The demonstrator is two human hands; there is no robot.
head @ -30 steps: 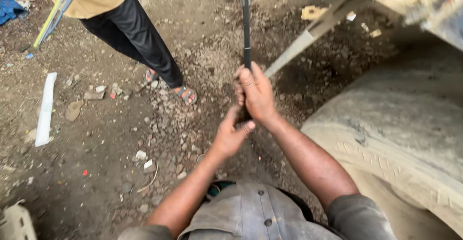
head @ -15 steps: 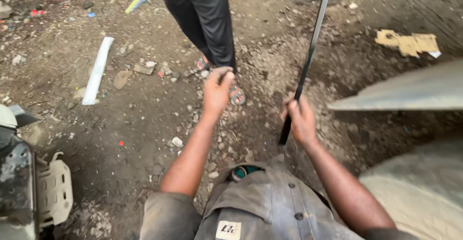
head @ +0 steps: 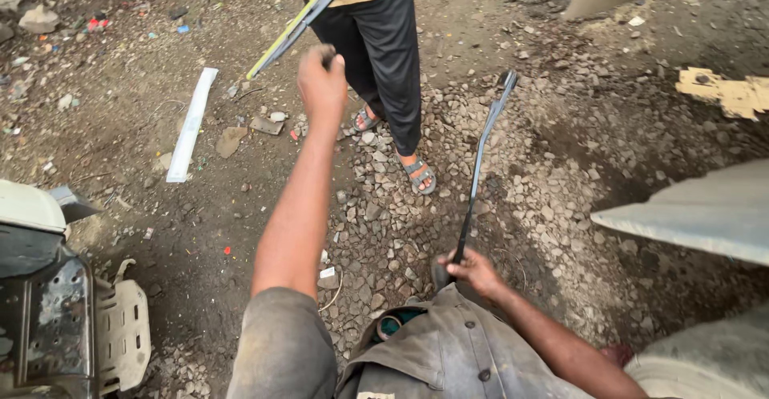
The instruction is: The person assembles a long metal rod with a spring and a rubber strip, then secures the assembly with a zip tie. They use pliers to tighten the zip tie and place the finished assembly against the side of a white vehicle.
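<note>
My right hand (head: 474, 272) is low by my chest, shut on the bottom end of a long black metal bar (head: 481, 155). The bar slants up and away over the gravel. My left hand (head: 322, 80) is stretched out ahead with its fingers curled and its back to the camera. It sits just below a long thin wiper-like blade (head: 298, 24) and I see nothing in it. That blade is held by a standing person (head: 386, 54) in a tan shirt, black trousers and sandals.
A white flat strip (head: 191, 123) lies on the dirt at the left. A battered vehicle part (head: 56, 319) fills the lower left. A pale grey panel (head: 689, 219) and a tyre (head: 705, 363) are at the right. A cardboard scrap (head: 725, 90) lies far right.
My left hand has come off the bar and risen forward toward the standing person's blade. My right hand alone keeps the bar, which now leans further away.
</note>
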